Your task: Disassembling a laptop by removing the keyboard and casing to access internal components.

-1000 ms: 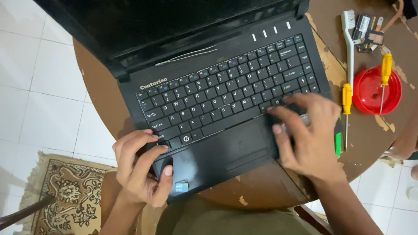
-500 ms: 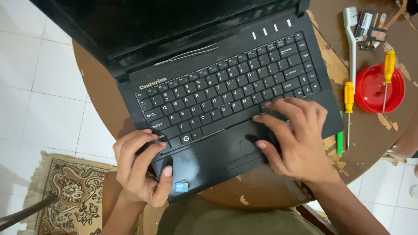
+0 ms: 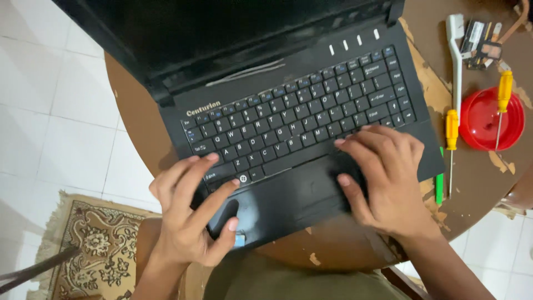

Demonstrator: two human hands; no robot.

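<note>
L hand (image 3: 186, 214) fingers spread, gripping laptop (image 3: 311, 139) front-left corner | R hand (image 3: 383, 178) open, flat on palmrest (prob. pressing) | screwdrivers (image 3: 451, 144) near R edge

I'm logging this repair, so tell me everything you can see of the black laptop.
The black laptop sits open and skewed on a round brown table, its screen dark. The body looks like matte plastic, with a full keyboard and small white buttons above it. The left hand grips its front left corner; the right hand rests on the palm rest.
</note>
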